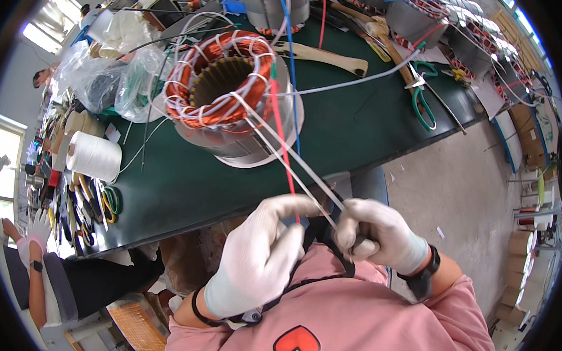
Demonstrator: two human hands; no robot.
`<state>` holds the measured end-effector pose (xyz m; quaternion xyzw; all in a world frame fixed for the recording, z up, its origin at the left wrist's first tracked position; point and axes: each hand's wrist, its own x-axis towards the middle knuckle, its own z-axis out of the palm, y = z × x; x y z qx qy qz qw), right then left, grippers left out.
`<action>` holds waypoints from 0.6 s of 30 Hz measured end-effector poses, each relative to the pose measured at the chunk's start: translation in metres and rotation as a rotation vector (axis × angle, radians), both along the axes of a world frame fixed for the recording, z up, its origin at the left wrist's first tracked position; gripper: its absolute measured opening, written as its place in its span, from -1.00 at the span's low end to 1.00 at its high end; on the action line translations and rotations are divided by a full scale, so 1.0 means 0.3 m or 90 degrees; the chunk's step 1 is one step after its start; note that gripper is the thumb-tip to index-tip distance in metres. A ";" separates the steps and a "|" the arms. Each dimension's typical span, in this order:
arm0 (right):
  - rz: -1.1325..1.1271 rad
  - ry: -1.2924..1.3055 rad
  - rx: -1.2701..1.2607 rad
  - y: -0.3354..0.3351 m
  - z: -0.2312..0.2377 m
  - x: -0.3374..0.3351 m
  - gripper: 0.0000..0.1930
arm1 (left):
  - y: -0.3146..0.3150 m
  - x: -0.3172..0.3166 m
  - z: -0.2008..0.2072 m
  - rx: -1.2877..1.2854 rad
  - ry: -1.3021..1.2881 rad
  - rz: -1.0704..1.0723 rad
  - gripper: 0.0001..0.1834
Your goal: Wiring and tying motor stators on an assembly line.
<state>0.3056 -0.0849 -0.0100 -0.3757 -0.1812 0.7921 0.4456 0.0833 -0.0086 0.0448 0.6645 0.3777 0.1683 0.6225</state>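
Note:
A stator (254, 146) with copper windings (178, 95) stands on the green table in front of me, its coil end laced with white cord. From its near rim two taut strands of white lacing cord (302, 165) run down to my right hand (374, 231), which is gloved and closed on them. My left hand (253, 255), also gloved, has its index finger stretched to the strands, with the thumb apart from it. A red sleeved lead (282, 138) hangs from the stator past the left fingers. A blue lead (293, 68) passes behind it.
Left on the green table (163, 199) are a white thread spool (94, 156), plastic bags (140, 87) and several hand tools. Green-handled scissors (422, 97), a wooden-looking flat tool (326, 57) and more stators (415, 19) lie right and behind. Another person's gloved hand (39, 230) is at far left.

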 end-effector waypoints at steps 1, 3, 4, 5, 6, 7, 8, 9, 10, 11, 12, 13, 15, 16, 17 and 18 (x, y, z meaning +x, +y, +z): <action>0.107 0.282 -0.053 0.007 -0.054 0.019 -0.49 | 0.001 0.023 -0.036 0.007 -0.017 -0.023 -0.50; 0.131 0.185 -0.111 0.028 0.002 -0.002 -0.51 | -0.007 0.044 -0.126 0.031 -0.101 -0.103 -0.38; 0.141 0.105 -0.103 0.035 0.028 -0.013 -0.50 | -0.016 0.056 -0.152 0.059 -0.154 -0.093 -0.45; 0.140 0.125 -0.057 0.029 0.019 -0.001 -0.53 | 0.004 0.053 -0.135 0.155 -0.060 -0.130 -0.52; 0.135 0.126 -0.061 0.023 0.024 0.001 -0.53 | 0.023 0.045 -0.119 0.251 0.036 -0.165 -0.58; 0.098 0.065 -0.040 0.017 0.037 0.001 -0.55 | 0.025 0.043 -0.130 0.340 0.009 -0.114 -0.69; 0.067 0.003 -0.017 0.017 0.044 0.002 -0.56 | 0.025 0.040 -0.139 0.431 -0.017 -0.059 -0.80; 0.052 -0.023 0.023 0.005 0.024 0.005 -0.56 | 0.028 0.039 -0.140 0.451 -0.039 -0.034 -0.85; 0.054 -0.022 0.022 0.000 0.017 -0.002 -0.56 | 0.026 0.035 -0.137 0.451 -0.037 -0.033 -0.85; 0.010 -0.121 0.107 -0.008 0.012 -0.009 -0.56 | 0.019 0.029 -0.128 0.413 -0.020 0.036 -0.85; -0.035 -0.220 0.192 -0.016 0.007 -0.015 -0.55 | 0.014 0.021 -0.124 0.374 -0.004 0.104 -0.84; -0.076 -0.163 0.175 -0.027 -0.007 -0.013 -0.62 | 0.009 0.005 -0.128 0.350 -0.060 0.171 -0.80; -0.067 -0.238 0.229 -0.018 0.001 -0.015 -0.67 | 0.018 -0.021 -0.147 0.456 -0.170 0.124 -0.69; -0.057 -0.316 0.285 -0.008 0.007 -0.014 -0.72 | 0.023 -0.019 -0.145 0.533 -0.192 0.062 -0.65; 0.004 -0.315 0.256 0.004 0.009 -0.011 -0.76 | 0.024 -0.007 -0.149 0.622 -0.141 -0.005 -0.60; 0.011 -0.264 0.223 0.002 -0.009 -0.019 -0.78 | 0.021 0.017 -0.131 0.707 -0.055 -0.064 -0.61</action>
